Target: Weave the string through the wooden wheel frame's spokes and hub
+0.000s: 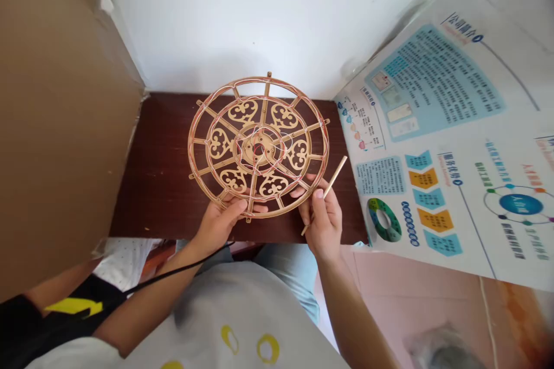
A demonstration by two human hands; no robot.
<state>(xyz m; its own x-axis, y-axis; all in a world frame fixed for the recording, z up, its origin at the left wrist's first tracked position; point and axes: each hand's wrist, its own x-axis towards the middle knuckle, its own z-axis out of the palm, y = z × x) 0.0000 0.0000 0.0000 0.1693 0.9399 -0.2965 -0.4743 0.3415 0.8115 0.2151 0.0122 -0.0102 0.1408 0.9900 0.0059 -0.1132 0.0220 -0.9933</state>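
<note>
A round wooden fretwork wheel with spokes, heart-shaped cut-outs and red thread round its rings is held tilted above a small dark wooden table. My left hand grips the wheel's lower rim, thumb on top. My right hand pinches a thin wooden stick that slants up to the right, while its fingertips touch the wheel's lower right rim.
A tall brown cardboard sheet stands at the left. A white printed poster with blue and orange charts leans at the right. A white wall is behind the table. A black cord runs across my left forearm.
</note>
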